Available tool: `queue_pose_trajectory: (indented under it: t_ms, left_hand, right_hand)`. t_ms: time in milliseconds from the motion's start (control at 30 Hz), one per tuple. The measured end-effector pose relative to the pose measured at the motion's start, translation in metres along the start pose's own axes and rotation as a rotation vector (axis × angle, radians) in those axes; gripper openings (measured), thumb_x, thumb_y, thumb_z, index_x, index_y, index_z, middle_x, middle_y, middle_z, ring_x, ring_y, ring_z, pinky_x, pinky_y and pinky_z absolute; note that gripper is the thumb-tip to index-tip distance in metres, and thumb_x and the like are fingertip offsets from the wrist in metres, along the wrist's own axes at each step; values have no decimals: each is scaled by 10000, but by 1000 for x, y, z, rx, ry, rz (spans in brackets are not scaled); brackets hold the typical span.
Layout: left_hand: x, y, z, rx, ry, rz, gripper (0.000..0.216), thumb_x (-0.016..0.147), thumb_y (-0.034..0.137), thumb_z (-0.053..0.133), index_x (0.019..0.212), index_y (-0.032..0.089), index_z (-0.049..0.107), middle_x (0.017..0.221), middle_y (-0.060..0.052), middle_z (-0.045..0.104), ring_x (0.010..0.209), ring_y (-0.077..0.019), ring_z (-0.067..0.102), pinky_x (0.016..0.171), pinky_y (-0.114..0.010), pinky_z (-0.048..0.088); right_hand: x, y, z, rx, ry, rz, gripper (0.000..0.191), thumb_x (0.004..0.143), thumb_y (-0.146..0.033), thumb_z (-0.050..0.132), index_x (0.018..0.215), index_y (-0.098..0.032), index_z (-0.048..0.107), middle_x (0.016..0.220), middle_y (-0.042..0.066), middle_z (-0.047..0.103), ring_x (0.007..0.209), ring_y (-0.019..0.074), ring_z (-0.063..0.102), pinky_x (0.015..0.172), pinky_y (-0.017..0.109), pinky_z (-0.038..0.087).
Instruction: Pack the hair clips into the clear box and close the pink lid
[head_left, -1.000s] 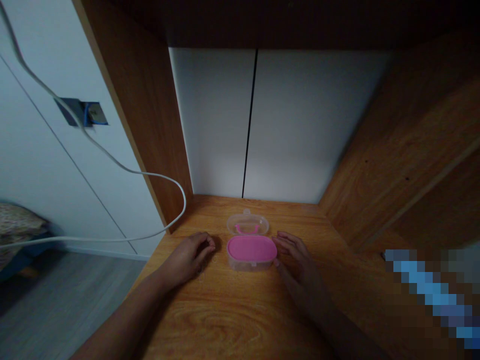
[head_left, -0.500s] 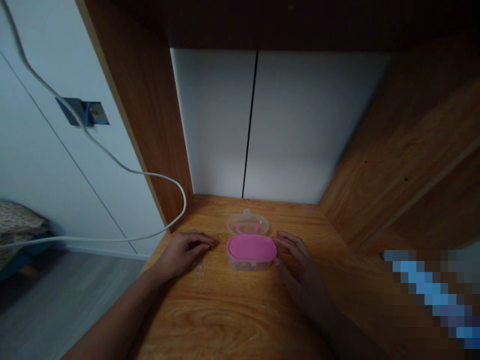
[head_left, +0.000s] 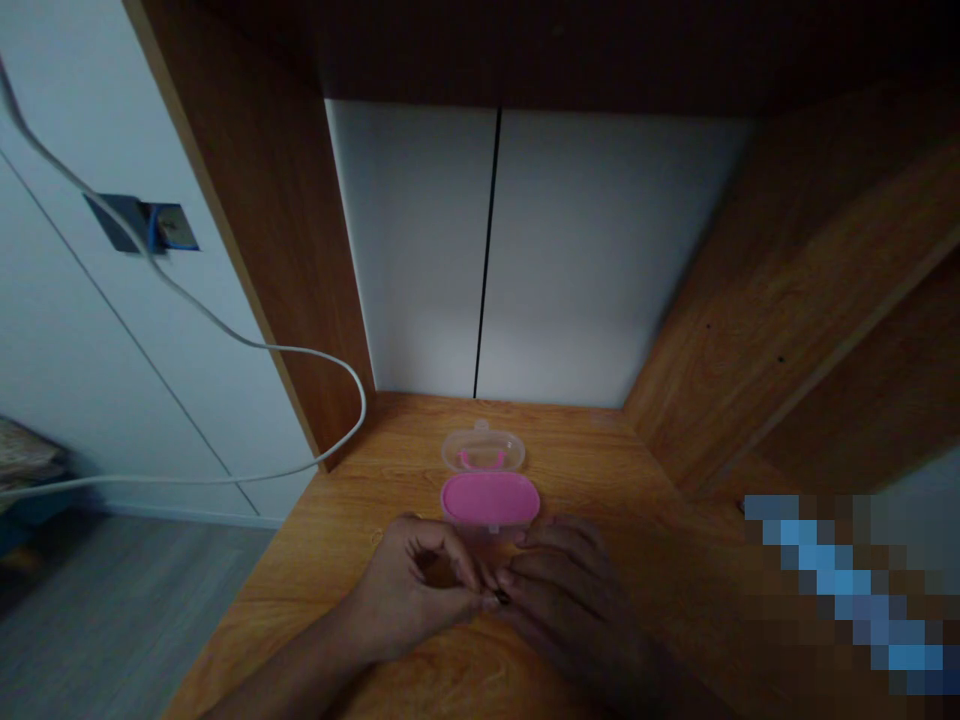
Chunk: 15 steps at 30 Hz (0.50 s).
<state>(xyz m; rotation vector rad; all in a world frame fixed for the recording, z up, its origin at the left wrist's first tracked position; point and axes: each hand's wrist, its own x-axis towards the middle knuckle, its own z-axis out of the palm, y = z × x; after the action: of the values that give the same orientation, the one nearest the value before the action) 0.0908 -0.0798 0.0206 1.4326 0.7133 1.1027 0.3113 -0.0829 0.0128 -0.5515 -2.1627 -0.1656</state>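
Our left hand and right hand meet on the worktop, the fingers nearly closed, pinching a tiny dark object, too small to identify. A clear plastic case with a pink top sits just beyond the fingertips.

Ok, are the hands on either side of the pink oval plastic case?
No, the left hand and right hand are together in front of the pink oval plastic case, fingertips meeting at a small dark item.
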Motion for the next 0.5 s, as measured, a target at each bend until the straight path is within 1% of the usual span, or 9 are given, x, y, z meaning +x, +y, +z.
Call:
queue_pose_trajectory:
  t_ms: [100,200,333,400,433,500]
  left_hand:
    - [-4,-5,13,-7,36,-32,264,619,229,889,581,131,647,656,-80,750,591,-153,687,582,-234,536]
    - [-2,-6,17,-7,81,-50,265,607,230,888,577,141,640,659,-76,753,588,-162,693,576,-240,541]
    - [1,5,21,87,107,-10,183,671,216,840,604,162,678,668,-59,759,626,-182,717,616,-262,571]
    - [-7,15,22,215,100,19,88,741,203,791,681,187,729,700,-39,770,655,-177,728,649,-258,584]
    - [-14,20,22,327,108,65,27,779,193,761,759,211,754,727,-24,775,671,-170,732,663,-250,587]
    - [-35,28,22,573,216,234,106,858,213,697,941,248,752,846,-18,775,741,-162,727,710,-261,592]
  right_hand:
    - [2,-2,0,28,49,-60,252,866,-99,681,1102,-186,660,862,10,764,917,179,676,891,374,501]
    - [6,-4,-3,52,46,-63,257,839,-95,710,1084,-153,662,840,21,755,865,170,671,857,356,515]
    - [10,-5,-5,132,77,-43,225,845,-68,681,1061,-129,669,823,48,740,838,174,660,790,342,537]
    - [10,-4,-5,159,99,-31,215,849,-34,659,1037,-138,676,829,48,742,843,173,661,784,338,540]
    - [9,-3,-5,164,105,-21,216,847,-25,660,1025,-146,678,840,44,746,852,172,662,784,337,541]
    - [7,0,-4,164,119,12,228,836,-19,680,1008,-170,679,863,33,755,870,172,665,789,336,539]
